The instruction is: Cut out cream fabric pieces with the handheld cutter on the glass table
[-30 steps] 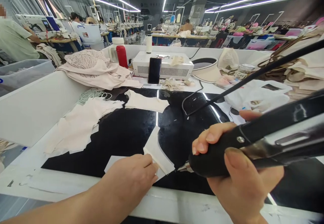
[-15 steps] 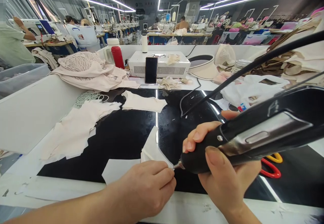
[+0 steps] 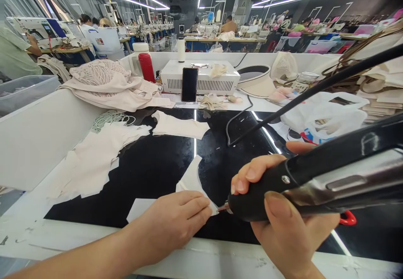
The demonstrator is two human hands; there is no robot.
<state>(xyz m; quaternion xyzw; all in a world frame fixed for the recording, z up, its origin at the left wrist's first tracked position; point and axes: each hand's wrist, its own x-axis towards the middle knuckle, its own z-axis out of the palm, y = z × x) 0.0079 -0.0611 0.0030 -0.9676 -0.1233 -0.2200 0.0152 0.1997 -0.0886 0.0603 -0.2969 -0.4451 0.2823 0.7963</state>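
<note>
My right hand (image 3: 283, 220) is wrapped round a black corded hand-held tool (image 3: 256, 195) with a long metal lever along its side. The thumb rests near the lever's front end. A pointed metal tip at the front meets the corner of a small curved white fabric piece (image 3: 192, 176) or lies right beside it. My left hand (image 3: 176, 218) is closed over the lower part of that piece, close to the tip. Beneath the left hand lies a white sheet (image 3: 138, 208), partly hidden by it.
Stacked cream fabric pieces (image 3: 91, 157) lie at the left, another fabric piece (image 3: 179, 125) farther back. A phone (image 3: 189, 84) leans on a white box (image 3: 170, 75). The tool's black cable (image 3: 270, 111) crosses the right side. Red-handled scissors (image 3: 349, 218) show partly behind the right hand.
The tool and my right hand have shifted slightly right, covering more of the scissors. My left fingers have drawn back a little from the fabric's corner and look flatter.
</note>
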